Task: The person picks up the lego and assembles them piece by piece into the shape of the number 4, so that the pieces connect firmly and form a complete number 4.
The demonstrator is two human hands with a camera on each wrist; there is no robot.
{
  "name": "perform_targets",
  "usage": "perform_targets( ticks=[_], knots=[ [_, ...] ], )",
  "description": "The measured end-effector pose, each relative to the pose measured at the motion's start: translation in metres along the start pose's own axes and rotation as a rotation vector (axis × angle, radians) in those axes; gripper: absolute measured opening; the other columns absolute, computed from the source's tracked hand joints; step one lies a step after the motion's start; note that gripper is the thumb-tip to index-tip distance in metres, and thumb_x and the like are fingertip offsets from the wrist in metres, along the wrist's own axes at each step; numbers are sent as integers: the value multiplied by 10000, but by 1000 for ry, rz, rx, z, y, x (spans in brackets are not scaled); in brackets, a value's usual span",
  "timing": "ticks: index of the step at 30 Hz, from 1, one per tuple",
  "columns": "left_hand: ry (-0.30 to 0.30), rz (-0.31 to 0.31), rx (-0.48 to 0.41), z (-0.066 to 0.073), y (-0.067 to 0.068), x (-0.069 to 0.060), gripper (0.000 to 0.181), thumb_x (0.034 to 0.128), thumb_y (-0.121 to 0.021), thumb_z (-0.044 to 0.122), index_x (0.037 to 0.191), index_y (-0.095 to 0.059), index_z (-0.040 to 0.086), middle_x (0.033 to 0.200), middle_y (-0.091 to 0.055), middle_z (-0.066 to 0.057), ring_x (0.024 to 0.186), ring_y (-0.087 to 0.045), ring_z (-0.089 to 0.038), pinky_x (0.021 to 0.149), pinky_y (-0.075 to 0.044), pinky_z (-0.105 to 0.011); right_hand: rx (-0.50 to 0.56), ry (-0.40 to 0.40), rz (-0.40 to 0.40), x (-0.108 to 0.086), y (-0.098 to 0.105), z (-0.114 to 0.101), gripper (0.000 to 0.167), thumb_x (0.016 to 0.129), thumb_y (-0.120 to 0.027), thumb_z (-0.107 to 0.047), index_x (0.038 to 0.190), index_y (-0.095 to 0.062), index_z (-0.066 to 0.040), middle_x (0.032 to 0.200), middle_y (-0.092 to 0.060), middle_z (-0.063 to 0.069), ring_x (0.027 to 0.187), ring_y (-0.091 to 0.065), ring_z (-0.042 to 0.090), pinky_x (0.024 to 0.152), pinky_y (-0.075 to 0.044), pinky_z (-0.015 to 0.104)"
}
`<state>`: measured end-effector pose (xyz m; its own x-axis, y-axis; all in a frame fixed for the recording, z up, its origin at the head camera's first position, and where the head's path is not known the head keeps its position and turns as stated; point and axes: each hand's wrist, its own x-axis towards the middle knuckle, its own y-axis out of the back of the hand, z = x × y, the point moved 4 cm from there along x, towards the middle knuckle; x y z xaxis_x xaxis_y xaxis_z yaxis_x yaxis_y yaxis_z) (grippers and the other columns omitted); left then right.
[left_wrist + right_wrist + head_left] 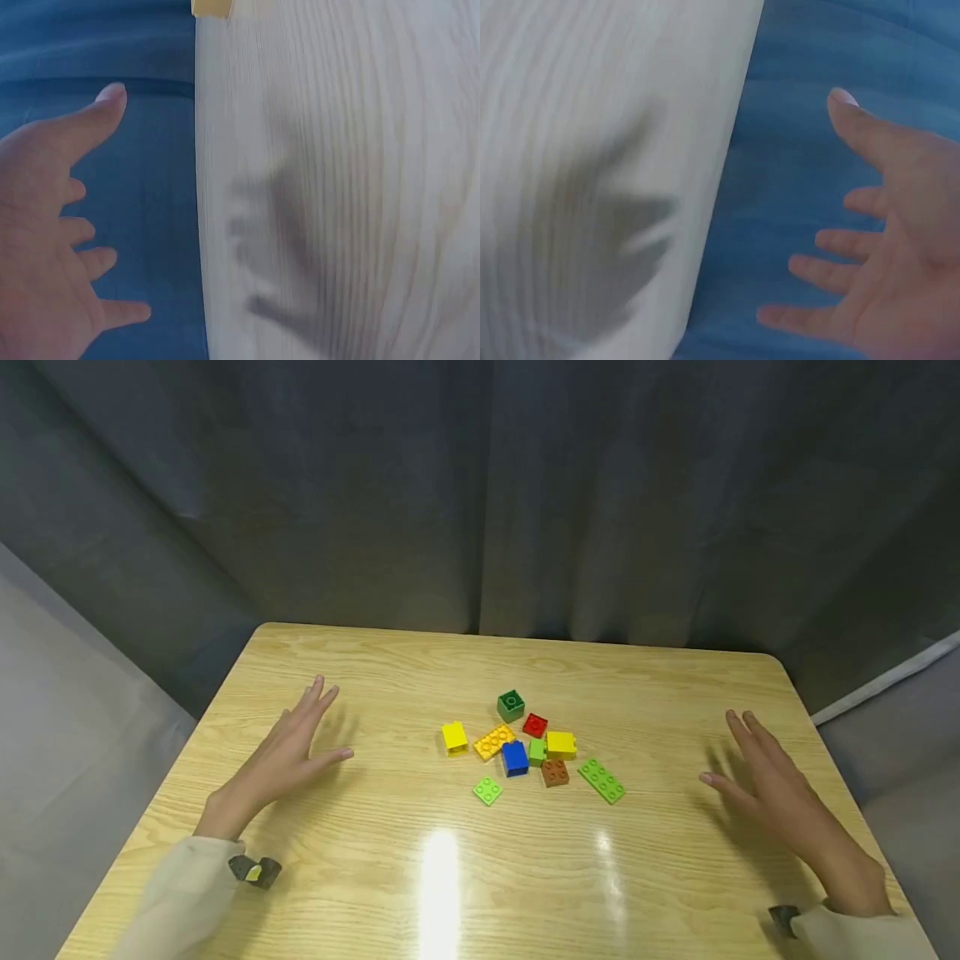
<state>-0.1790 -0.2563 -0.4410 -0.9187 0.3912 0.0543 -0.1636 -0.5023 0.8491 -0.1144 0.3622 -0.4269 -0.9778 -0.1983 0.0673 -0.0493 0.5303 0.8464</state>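
Observation:
My left hand [281, 760] hovers over the left side of the table, fingers spread and holding nothing. On the opposite side my right hand [780, 797] is likewise raised with its fingers extended. Between them, in the head view, lies a loose group of toy building bricks: dark green [511, 706], red [535, 725], orange-yellow [494, 742] and blue [515, 758]. A yellow brick [454, 738] lies nearest my left hand. A long lime-green brick [602, 781] lies nearest my right. Both wrist views show the palms and their shadows.
Also in the group are a second yellow brick [561, 745], a brown brick [555, 772], a small green brick [537, 752] and a square lime brick [487, 790]. The wooden table [360, 877] has rounded far corners. A dark curtain [480, 502] hangs behind it.

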Motion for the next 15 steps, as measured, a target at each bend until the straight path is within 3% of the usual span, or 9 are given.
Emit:
perform_targets(
  ticks=[6,15],
  knots=[
    [-6,-15,-49,14,-14,8,868,1016,-676,434,1660,-207,90,1734,-10,-131,1543,-180,-441,1150,-306,-661,18,50,-2,5,-15,-16,828,1032,-683,-237,1657,-174,-47,1638,-173,359,1447,-205,618,989,-272,822],
    [-66,2,-44,39,-40,25,664,1052,-643,331,1593,-373,56,1664,-301,-192,1484,-353,-417,1123,-385,-620,-37,101,-29,18,-39,-43,708,1025,-694,-250,1591,-347,-2,1511,-418,331,1329,-442,561,964,-428,727]
  ],
)
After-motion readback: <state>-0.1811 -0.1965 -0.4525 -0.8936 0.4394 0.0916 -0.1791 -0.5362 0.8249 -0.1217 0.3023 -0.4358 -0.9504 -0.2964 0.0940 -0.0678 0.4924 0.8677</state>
